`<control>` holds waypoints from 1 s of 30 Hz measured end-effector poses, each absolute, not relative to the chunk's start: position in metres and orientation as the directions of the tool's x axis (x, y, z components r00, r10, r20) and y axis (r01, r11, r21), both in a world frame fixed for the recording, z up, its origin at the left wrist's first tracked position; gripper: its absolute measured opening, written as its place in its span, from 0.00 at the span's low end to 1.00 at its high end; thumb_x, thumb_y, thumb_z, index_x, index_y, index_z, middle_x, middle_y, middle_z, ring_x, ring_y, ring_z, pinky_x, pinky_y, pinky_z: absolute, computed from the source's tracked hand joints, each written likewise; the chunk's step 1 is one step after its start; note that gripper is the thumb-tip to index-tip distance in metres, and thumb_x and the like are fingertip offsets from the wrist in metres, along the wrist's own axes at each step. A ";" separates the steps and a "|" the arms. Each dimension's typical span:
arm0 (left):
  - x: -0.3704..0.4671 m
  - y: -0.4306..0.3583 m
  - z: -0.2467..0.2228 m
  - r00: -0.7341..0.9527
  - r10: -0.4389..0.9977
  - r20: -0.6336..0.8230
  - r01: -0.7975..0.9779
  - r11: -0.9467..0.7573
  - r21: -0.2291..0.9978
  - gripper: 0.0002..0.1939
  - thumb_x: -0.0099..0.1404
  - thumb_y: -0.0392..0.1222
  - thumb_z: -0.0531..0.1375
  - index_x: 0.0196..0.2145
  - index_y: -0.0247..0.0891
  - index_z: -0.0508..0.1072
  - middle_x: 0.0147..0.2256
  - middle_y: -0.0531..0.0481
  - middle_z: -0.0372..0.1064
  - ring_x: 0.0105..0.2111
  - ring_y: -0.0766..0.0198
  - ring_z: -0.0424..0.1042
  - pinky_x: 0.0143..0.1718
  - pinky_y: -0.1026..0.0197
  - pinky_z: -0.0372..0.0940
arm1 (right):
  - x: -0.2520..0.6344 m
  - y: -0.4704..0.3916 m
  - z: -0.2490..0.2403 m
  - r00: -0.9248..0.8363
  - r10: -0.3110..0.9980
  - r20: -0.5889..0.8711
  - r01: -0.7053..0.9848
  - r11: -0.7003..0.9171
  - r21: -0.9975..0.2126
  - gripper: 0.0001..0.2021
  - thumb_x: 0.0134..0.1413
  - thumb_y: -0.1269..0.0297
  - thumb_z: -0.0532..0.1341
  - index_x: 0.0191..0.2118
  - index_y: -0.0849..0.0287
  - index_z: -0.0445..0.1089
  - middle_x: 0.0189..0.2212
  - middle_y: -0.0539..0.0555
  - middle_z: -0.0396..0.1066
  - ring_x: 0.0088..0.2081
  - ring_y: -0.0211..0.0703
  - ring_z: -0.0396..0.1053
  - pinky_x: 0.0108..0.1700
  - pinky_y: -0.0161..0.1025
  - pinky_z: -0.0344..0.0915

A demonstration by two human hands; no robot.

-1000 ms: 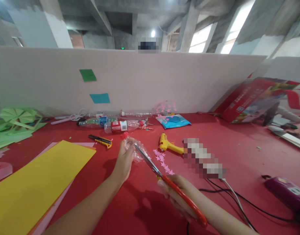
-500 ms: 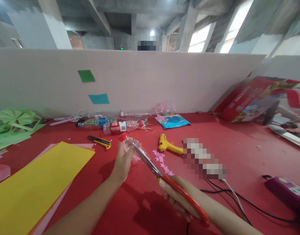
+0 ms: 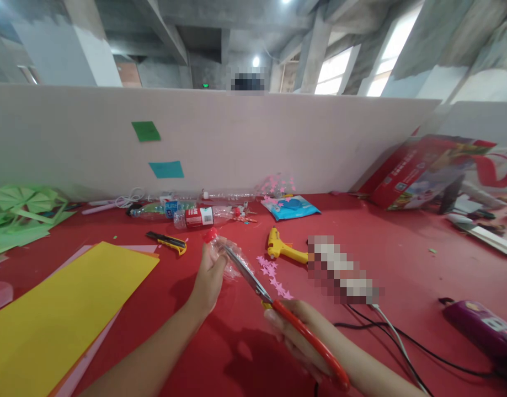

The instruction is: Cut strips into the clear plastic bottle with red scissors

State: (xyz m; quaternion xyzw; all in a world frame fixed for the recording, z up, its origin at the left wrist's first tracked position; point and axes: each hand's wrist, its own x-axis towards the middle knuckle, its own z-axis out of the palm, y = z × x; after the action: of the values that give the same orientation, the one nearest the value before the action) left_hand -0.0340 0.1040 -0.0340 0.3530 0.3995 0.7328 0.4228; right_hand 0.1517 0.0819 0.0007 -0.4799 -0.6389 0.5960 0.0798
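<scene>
Held up over the red table is a clear plastic bottle piece with a red cap. My left hand is closed around its side, just below the cap. In my right hand is a pair of scissors with red handles, fingers wrapped round the grips. The long blades point up and left and reach the clear plastic beside my left thumb. Whether the blade tips are inside or in front of the plastic I cannot tell. Pink paper stars lie just right of the blades.
A yellow glue gun lies near a blurred-out strip with cables. A box cutter and yellow paper sheets are at left. Plastic bottles and a blue packet lie by the white partition. At right is a purple object.
The view has shifted slightly. Both hands keep their hold on the bottle piece and the scissors, with hardly any movement between them.
</scene>
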 end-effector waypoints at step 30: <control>-0.040 0.104 -0.042 -0.332 0.906 0.263 -0.166 -0.331 0.929 0.14 0.54 0.44 0.65 0.38 0.39 0.70 0.38 0.47 0.72 0.40 0.59 0.71 0.46 0.58 0.62 | 0.155 0.085 0.002 -0.527 0.698 -0.485 0.510 -0.197 -0.838 0.22 0.58 0.46 0.55 0.21 0.56 0.55 0.08 0.38 0.50 0.07 0.26 0.47 0.10 0.25 0.50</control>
State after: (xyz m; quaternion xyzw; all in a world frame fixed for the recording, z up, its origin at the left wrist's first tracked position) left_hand -0.0396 0.1036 -0.0424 0.4296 0.4307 0.6934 0.3863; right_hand 0.1550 0.0854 0.0020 -0.4799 -0.6289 0.6068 0.0774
